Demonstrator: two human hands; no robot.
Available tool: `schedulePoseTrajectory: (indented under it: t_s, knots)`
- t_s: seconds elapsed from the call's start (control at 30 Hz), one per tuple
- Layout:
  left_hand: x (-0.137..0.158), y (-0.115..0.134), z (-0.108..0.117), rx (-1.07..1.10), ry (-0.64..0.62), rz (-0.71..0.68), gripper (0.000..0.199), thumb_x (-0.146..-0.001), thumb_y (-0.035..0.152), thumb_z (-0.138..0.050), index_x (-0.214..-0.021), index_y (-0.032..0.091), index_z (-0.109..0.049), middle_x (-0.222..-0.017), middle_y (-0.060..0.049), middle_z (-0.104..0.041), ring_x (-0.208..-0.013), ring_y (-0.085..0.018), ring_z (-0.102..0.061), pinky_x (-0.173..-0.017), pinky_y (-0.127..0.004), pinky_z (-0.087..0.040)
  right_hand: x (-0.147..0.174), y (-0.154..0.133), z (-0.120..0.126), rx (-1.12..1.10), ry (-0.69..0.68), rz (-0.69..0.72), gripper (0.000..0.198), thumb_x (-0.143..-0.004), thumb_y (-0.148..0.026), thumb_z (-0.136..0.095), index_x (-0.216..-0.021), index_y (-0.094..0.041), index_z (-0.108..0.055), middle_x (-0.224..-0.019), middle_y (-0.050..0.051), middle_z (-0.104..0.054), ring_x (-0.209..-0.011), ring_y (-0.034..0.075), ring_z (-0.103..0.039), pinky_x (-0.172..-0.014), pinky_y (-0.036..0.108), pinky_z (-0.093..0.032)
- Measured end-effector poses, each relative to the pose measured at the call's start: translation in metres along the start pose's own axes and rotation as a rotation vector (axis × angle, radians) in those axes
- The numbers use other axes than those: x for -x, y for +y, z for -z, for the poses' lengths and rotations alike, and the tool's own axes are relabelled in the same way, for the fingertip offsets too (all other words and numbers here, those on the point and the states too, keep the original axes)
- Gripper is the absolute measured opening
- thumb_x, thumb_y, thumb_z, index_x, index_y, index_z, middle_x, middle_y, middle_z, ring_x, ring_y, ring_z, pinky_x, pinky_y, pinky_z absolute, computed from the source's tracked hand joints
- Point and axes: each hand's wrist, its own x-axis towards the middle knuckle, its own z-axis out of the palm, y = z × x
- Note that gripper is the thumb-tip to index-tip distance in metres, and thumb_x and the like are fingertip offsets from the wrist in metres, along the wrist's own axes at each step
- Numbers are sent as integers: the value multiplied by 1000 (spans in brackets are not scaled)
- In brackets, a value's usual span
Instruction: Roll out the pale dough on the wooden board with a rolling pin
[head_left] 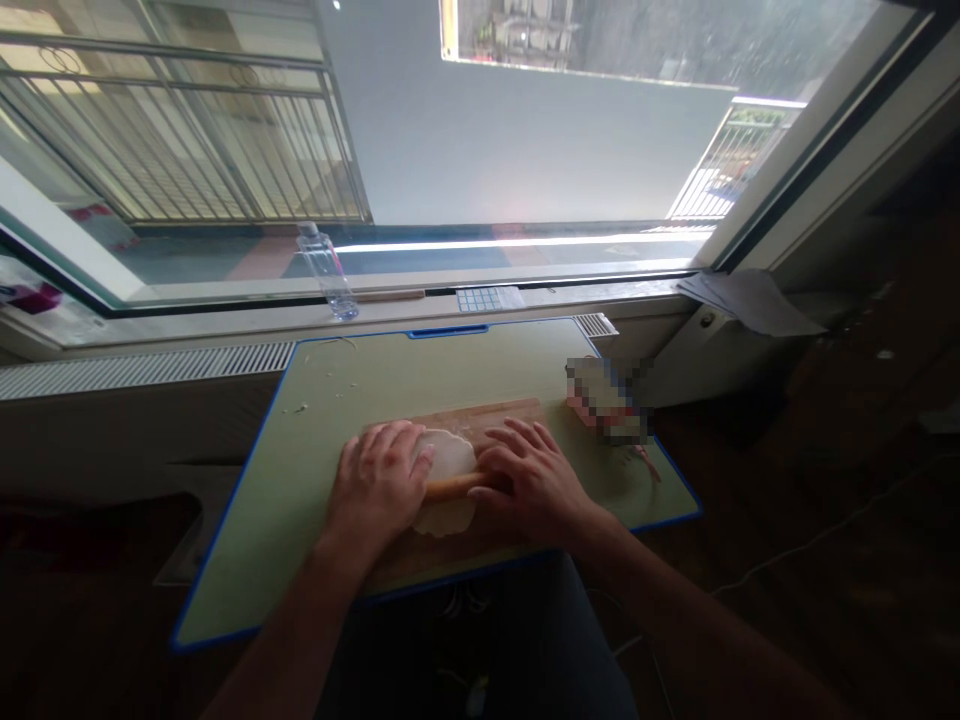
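A wooden rolling pin (452,487) lies crosswise over a flat, pale sheet of dough (447,455). The dough shows both above and below the pin and rests on a wooden board (517,412). My left hand (381,480) is curved over the pin's left end, hiding it, with the thumb near the dough. Over the right end rests my right hand (529,475), its fingers bent around the pin and slightly apart. The board sits on a green table top with a blue edge (420,370).
A blurred-out item (606,400) lies on the table's right side, and small crumbs (301,407) are at the left. Along the windowsill stand a clear plastic bottle (328,270) and a checked card (489,298). Papers (750,300) lie to the right. A radiator (150,370) runs below the window.
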Motion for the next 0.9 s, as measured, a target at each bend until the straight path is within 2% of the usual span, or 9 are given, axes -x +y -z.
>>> schedulePoseTrajectory:
  t_s: [0.1,0.2,0.47,0.7,0.9]
  knots:
    - [8,5,0,-39,43,39,45,-109,41,-45,-136,20,-74,-146,-15,-73,-138,-37,-63,-119,-61,-43,-3,-4,-9,100,24,-105,43,-114,-54,-50,-144,-30,-71,-169,6,-55,-162,35,-39,-131,59,-30]
    - [11,9,1,-60,43,80,47,-109,42,-44,-137,20,-74,-147,-17,-71,-140,-38,-61,-122,-64,-39,-8,-9,-14,173,42,-163,48,-115,-51,-44,-154,-30,-64,-170,7,-53,-162,37,-38,-131,62,-30]
    - [-11,0,-3,-5,-131,112,49,-109,47,-42,-149,33,-67,-161,-9,-62,-150,-34,-51,-127,-58,-34,-32,-10,-11,239,24,-218,51,-115,-53,-41,-155,-29,-64,-169,9,-54,-161,40,-39,-129,64,-30]
    - [-33,-6,-6,-38,-174,73,51,-109,48,-40,-146,28,-69,-148,-14,-68,-138,-36,-56,-120,-56,-39,-48,-8,-9,263,-36,-242,54,-115,-59,-38,-153,-31,-64,-168,10,-54,-159,42,-39,-127,64,-29]
    - [-43,-8,-7,-73,-153,61,45,-109,46,-41,-129,26,-75,-132,-15,-72,-128,-35,-61,-112,-53,-43,-58,-5,-8,266,-9,-228,58,-115,-61,-38,-152,-24,-64,-155,13,-65,-150,39,-45,-125,59,-29]
